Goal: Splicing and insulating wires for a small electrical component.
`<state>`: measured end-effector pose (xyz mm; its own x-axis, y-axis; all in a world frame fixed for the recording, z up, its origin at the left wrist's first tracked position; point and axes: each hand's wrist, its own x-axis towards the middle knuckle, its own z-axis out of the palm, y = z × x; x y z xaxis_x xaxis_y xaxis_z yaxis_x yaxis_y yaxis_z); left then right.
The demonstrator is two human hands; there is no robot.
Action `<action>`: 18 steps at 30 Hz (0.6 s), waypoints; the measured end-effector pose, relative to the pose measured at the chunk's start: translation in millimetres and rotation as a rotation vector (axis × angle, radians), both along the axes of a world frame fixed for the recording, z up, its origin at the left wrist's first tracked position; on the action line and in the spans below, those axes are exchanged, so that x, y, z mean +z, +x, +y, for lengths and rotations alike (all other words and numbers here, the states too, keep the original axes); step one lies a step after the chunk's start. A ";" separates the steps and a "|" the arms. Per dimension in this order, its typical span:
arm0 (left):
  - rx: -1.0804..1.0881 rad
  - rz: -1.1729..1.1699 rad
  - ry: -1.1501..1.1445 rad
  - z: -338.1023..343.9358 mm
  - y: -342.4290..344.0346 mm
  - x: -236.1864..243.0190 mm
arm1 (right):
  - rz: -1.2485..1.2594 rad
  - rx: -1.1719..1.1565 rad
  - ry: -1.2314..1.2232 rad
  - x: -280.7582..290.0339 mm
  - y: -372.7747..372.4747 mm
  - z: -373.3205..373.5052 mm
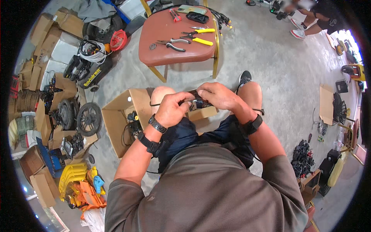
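My left hand [172, 109], above my left knee, has thumb and fingers closed on a thin black cable [155, 104] that sticks out on its outer side. Close beside it, my right hand [220, 96] is closed with bent fingers on what looks like the same cable. The stretch between the hands is small and partly covered by the fingers. Below them, between my knees, an open cardboard box [203, 113] holds dark parts. In front, a chair seat [154, 29] carries grey-handled pliers [176, 46], yellow-handled pliers [203, 41] and a black phone-like object [197, 17].
Left of my leg stands a larger cardboard box [112, 116] with cables inside. Further left are a black wheel [89, 119], an air compressor [92, 71] and yellow plastic parts [73, 178]. Black cables [303, 158] lie heaped at right. Another person's shoes [298, 34] show far right.
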<state>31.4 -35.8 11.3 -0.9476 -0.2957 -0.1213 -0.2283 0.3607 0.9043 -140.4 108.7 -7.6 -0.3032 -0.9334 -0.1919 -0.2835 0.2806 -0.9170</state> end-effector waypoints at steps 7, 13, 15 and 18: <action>0.087 0.018 0.074 11.7 0.4 -0.6 | -0.369 -0.043 -0.001 -4.6 2.4 -15.1; 0.170 -0.035 -0.062 18.5 -2.5 -2.2 | -0.554 -0.203 -0.103 0.7 7.4 -19.2; 0.167 -0.012 -0.104 18.4 -4.7 -0.8 | -0.570 -0.242 -0.139 0.7 10.3 -20.3; 0.160 0.007 -0.102 17.7 -3.7 -8.6 | -0.569 -0.302 -0.177 1.9 15.8 -19.9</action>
<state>27.7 -18.0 2.6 -0.8881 -0.4532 -0.0770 -0.2844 0.4100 0.8666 -124.6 88.8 -5.7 -0.4530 -0.8556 -0.2507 0.3254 0.1031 -0.9399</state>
